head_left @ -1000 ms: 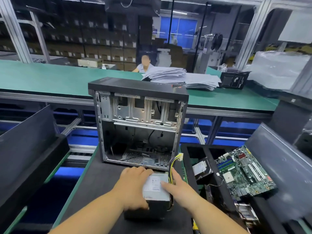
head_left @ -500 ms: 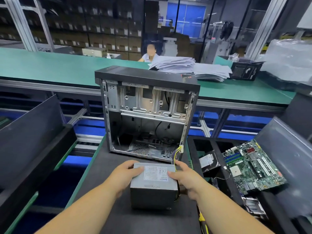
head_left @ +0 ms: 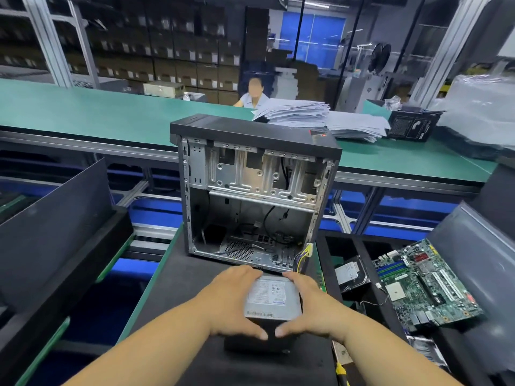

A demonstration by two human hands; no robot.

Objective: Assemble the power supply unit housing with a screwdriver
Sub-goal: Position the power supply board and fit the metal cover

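Note:
A grey power supply unit [head_left: 270, 298] with a white label on top sits on the dark mat in front of the open computer case [head_left: 255, 190]. My left hand [head_left: 234, 302] grips its left side, thumb along the near edge. My right hand [head_left: 312, 305] grips its right side, thumb meeting the left thumb at the near edge. Yellow and black cables [head_left: 303, 256] run from the unit toward the case's lower right corner. The case stands upright with its side off, its metal interior bare. A yellow screwdriver handle [head_left: 342, 371] shows under my right forearm.
A green motherboard [head_left: 423, 282] and a drive [head_left: 349, 274] lie in a black tray on the right. Black foam trays [head_left: 55, 224] stand on the left. Behind the case runs a green bench with paper stacks [head_left: 320, 118]; a person sits beyond it.
Both hands have shifted on the power supply, thumbs now wrapping its near edge, and the unit sits closer to the case. My head has come nearer.

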